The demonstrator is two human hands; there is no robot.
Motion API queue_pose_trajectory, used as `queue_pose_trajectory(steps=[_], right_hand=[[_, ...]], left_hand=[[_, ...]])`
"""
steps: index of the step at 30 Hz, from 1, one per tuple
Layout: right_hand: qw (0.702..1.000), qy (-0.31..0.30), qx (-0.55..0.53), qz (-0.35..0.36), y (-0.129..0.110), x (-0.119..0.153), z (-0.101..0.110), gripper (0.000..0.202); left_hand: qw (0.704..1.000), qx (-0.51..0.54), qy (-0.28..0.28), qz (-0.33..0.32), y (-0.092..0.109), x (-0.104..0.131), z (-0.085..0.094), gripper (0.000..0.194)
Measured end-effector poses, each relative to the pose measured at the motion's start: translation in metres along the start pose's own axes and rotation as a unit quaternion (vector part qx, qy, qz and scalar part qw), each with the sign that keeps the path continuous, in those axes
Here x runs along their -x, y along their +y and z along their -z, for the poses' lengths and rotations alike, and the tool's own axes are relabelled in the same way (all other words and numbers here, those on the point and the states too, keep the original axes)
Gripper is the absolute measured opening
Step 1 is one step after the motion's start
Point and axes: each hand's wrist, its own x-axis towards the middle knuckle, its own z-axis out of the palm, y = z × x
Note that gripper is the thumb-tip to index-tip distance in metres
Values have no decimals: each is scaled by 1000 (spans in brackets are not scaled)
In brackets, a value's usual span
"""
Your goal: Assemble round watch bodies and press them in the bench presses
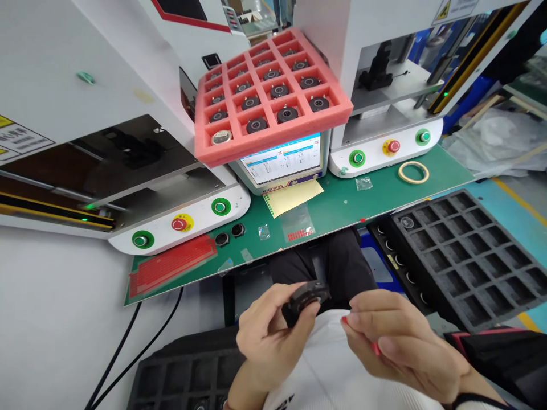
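Observation:
Above my lap, my left hand (273,330) grips a black round watch case (308,297) by its edge, thumb against the near face. To its right, apart from the case, my right hand (397,336) is closed with fingertips pinched. A small red piece (376,348) shows between its fingers, and a red tip pokes out near the fingertips; the rest is hidden by the fingers. On the green bench, two round watch cases (237,230) lie next to a stack of red strip sheets (173,266).
A pink foam tray (273,130) of black watch cases rests over a monitor (282,162), between two white press machines. Black foam trays (474,256) stand at right and lower left. The bench (384,196) bears a tape roll (413,172), yellow paper (294,198) and plastic scraps.

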Motion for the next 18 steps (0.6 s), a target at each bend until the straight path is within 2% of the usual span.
queue_pose_trajectory(steps=[2, 4, 6, 8, 11, 13, 15, 18], right_hand=[[997, 47, -62, -11, 6, 2, -6, 48], [986, 119, -100, -56, 15, 8, -16, 54], [966, 191, -117, -128, 25, 16, -22, 49], [944, 231, -108, -208, 36, 25, -23, 36], [927, 243, -59, -279, 58, 40, -18, 24], [934, 232, -11, -273, 79, 53, -19, 21], [948, 205, 34, -242, 103, 68, -30, 15], [971, 134, 33, -198, 133, 89, -57, 9]], left_hand=[[999, 23, 25, 19, -4, 1, -3, 22], [997, 53, 36, 41, -8, 3, -6, 23], [994, 74, 47, 63, -14, 5, -7, 23], [992, 82, 62, 77, -20, 5, -6, 23], [993, 65, 71, 72, -33, -10, 3, 20], [995, 46, 75, 56, -40, -32, 10, 14], [995, 30, 78, 56, -44, -64, 16, 10], [993, 44, 57, 89, -46, -122, 15, 23]])
